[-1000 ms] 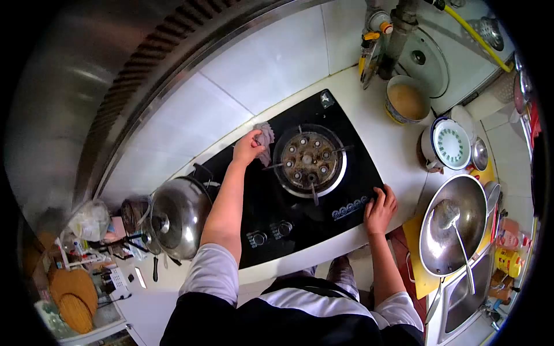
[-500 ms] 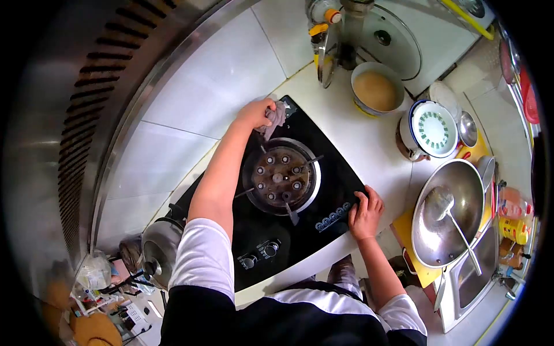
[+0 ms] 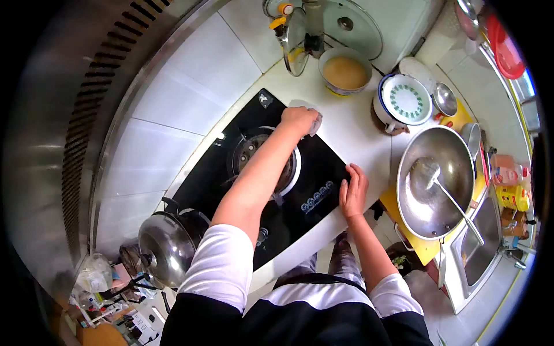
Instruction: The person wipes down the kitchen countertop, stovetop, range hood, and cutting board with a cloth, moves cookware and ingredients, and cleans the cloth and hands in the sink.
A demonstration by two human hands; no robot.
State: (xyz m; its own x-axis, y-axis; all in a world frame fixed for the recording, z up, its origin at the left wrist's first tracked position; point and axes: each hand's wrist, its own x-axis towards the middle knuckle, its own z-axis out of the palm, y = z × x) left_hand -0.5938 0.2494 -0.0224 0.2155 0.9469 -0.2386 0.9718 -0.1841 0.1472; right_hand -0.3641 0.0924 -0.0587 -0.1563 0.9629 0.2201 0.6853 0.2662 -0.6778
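My left hand [image 3: 299,120] is closed on a grey cloth [image 3: 315,123], pressed down at the right-hand edge of the black gas cooktop [image 3: 318,167]. Part of the cloth sticks out past the fingers. My left forearm crosses over the round burner [image 3: 242,151] and hides much of it, along with some of the knobs. With fingers stretched out, my right hand [image 3: 353,193] rests at the cooktop's front right corner, by the counter edge, and holds nothing.
A lidded pot [image 3: 167,245] stands left of the cooktop. On the counter are a bowl of brownish liquid [image 3: 345,72], glass lids [image 3: 346,23] and a stacked white enamel bowl [image 3: 407,99]. A wok [image 3: 412,199] with a ladle [image 3: 456,210] sits beside the sink [image 3: 485,254].
My left hand has moved with the cloth from the cooktop's back corner, across to its right-hand edge. My right hand stays at the front corner. The whole view has shifted a little.
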